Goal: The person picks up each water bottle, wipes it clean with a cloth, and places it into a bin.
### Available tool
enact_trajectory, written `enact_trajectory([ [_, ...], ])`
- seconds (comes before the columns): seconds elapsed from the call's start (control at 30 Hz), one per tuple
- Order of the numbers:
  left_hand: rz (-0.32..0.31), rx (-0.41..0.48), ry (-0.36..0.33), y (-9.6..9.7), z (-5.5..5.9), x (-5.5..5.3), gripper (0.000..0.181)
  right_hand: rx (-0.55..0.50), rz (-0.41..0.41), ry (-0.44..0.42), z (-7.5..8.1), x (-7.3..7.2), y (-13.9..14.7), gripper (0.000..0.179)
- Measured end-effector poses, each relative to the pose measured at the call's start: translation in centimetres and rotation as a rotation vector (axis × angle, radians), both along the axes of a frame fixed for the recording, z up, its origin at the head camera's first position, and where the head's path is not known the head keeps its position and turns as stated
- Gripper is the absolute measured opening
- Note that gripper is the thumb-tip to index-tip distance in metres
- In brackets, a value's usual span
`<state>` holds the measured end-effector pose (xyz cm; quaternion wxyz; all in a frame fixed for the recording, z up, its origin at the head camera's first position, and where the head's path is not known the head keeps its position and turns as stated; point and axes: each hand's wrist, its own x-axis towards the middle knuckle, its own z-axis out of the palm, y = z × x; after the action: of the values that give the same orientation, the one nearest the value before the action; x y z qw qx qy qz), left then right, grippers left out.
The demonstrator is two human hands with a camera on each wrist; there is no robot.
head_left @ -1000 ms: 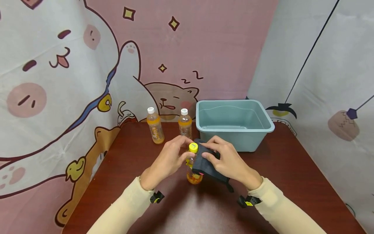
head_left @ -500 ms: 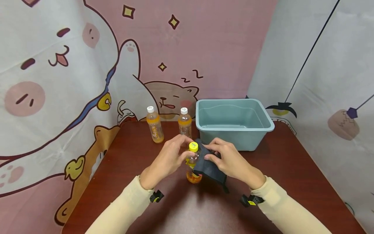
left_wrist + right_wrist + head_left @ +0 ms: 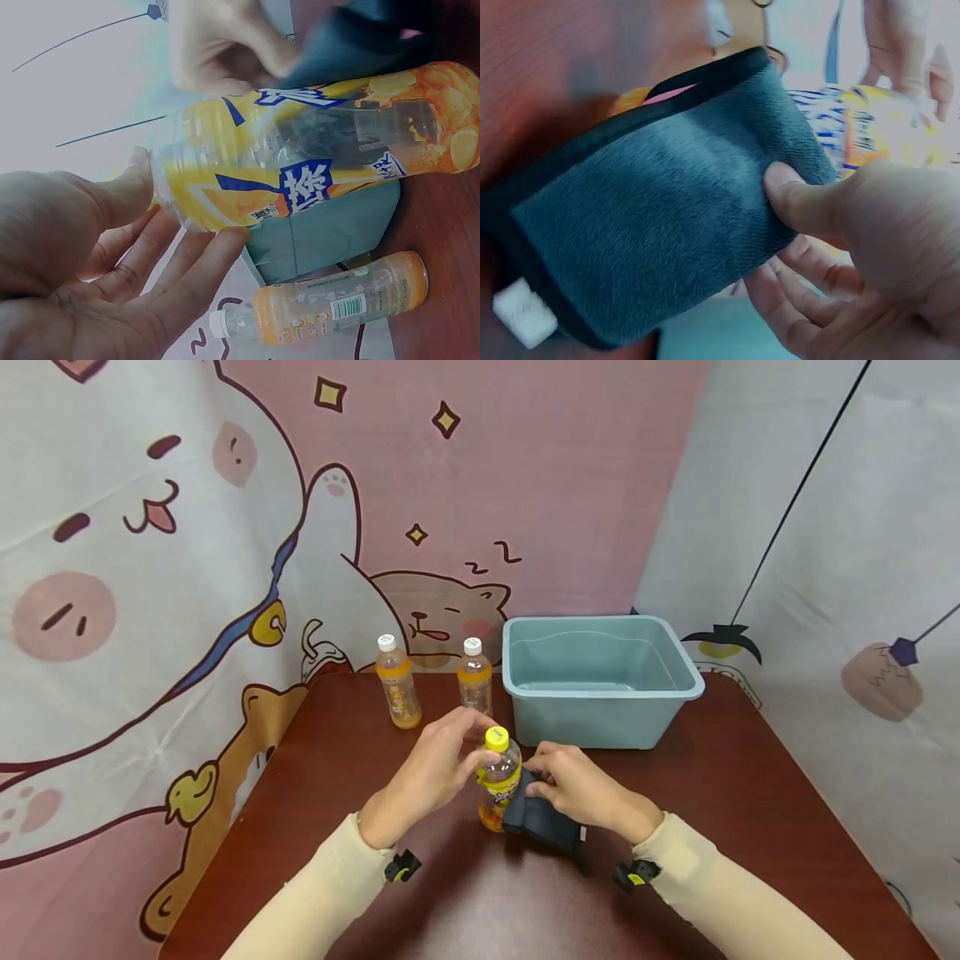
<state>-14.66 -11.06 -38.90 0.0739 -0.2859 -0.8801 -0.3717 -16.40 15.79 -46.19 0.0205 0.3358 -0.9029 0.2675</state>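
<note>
A clear plastic drink bottle [image 3: 499, 789] with a yellow cap and a yellow label stands upright on the table in the head view. My left hand [image 3: 438, 760] holds it near the neck, thumb and fingers on either side just under the cap. In the left wrist view, the label of this bottle [image 3: 255, 161] shows orange fruit pictures. My right hand [image 3: 581, 785] pinches a folded dark grey cloth [image 3: 547, 822] against the bottle's right side. The right wrist view shows the fuzzy cloth [image 3: 667, 210] with its black edging and a white tag, covering the lower bottle.
Two bottles with white caps stand farther back: one at the left [image 3: 399, 689], the other [image 3: 475, 681] behind my left hand. A blue-green plastic tub [image 3: 592, 722] sits at the back right of the dark red table [image 3: 337, 785]. A printed curtain hangs behind.
My right hand has drawn the cloth down along the bottle's right side, so more of the label and shoulder shows. The left hand stays at the neck.
</note>
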Motion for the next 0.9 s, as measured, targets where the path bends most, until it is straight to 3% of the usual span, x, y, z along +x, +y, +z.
enact_trajectory([
  [0.17, 0.003, 0.002, -0.003, 0.1, -0.1, 0.0, 0.044, 0.050, 0.058, -0.021, -1.5, -0.3, -0.3, 0.009],
  [0.5, -0.011, 0.003, 0.022, 0.0, -0.1, -0.1, 0.039, 0.132, 0.052, -0.050, -2.0, -0.3, -0.7, 0.016],
  [0.9, 0.009, 0.012, 0.029, 0.1, -0.3, 0.1, 0.041, 0.003, -0.025, -0.074, -1.6, 0.3, -0.6, 0.019],
])
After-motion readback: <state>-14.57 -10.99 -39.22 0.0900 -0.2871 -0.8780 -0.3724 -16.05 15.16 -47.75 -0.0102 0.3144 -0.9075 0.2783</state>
